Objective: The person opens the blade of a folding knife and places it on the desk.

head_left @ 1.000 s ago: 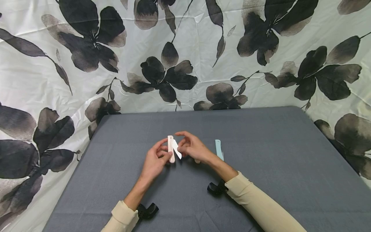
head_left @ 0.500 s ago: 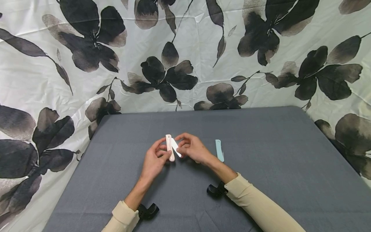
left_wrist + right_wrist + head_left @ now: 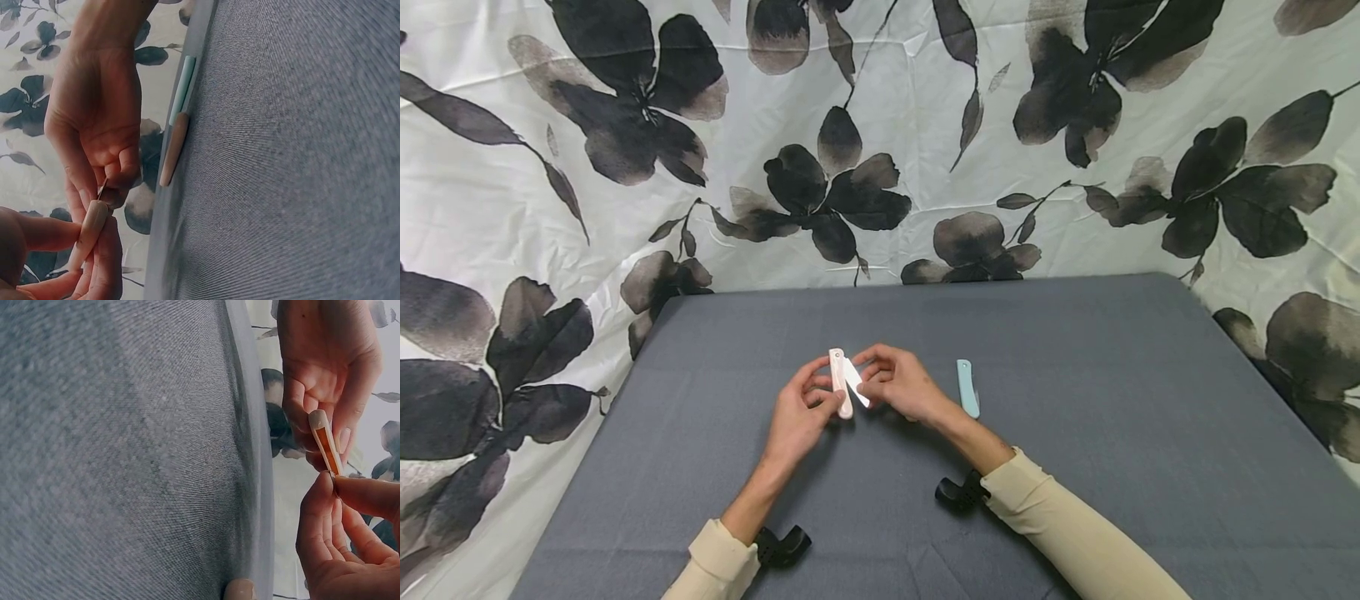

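Both hands' fingers (image 3: 325, 506) pinch folding knife (image 3: 326, 440) above grey cloth (image 3: 125, 456).

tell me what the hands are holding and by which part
A pink folding knife: left hand grips its handle, right hand pinches the half-open white blade.

A grey cloth-covered table (image 3: 1075, 400) is seen in the head view; a light blue folded knife (image 3: 967, 388) is laid on it right of centre; a tan folded knife (image 3: 174, 149) is seen end to end with it in the left wrist view; a white backdrop with black flowers (image 3: 880, 150) is hung behind and at both sides.
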The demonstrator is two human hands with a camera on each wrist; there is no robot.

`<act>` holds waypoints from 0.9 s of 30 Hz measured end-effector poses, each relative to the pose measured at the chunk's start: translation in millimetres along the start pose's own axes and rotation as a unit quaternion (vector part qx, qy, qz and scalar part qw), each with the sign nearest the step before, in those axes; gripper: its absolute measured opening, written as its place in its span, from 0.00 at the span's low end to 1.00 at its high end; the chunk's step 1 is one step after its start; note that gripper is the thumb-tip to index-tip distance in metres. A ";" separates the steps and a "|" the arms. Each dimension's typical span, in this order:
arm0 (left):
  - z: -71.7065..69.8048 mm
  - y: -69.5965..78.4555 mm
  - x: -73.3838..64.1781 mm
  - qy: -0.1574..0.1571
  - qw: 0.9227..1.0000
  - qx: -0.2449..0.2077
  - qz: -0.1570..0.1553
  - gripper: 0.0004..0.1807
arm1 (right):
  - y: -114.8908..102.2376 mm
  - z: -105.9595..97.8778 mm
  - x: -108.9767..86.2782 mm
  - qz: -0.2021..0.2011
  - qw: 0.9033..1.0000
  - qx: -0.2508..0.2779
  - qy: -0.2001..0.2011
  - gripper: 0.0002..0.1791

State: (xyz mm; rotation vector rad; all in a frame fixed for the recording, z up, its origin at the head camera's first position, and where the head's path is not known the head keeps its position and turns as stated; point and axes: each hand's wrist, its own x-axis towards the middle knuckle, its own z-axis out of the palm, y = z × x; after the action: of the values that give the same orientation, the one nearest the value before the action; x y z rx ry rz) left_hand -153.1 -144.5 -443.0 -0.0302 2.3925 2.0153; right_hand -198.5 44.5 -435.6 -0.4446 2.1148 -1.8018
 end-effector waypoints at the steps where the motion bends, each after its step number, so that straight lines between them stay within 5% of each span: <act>1: 0.1 -0.5 0.0 -0.001 1.000 -0.001 0.001 0.34 | 0.3 -0.1 -0.1 -0.002 1.000 -0.002 0.000 0.20; 27: -0.1 -3.0 -5.0 -0.011 1.000 0.014 0.001 0.31 | 4.1 -6.9 -3.0 -0.022 0.997 -0.067 0.025 0.18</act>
State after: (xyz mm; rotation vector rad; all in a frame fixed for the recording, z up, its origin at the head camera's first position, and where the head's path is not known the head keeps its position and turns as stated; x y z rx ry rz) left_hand -148.0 -145.1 -445.8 -0.0053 2.4071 1.9722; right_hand -199.0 52.5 -438.5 -0.4873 2.2867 -1.7185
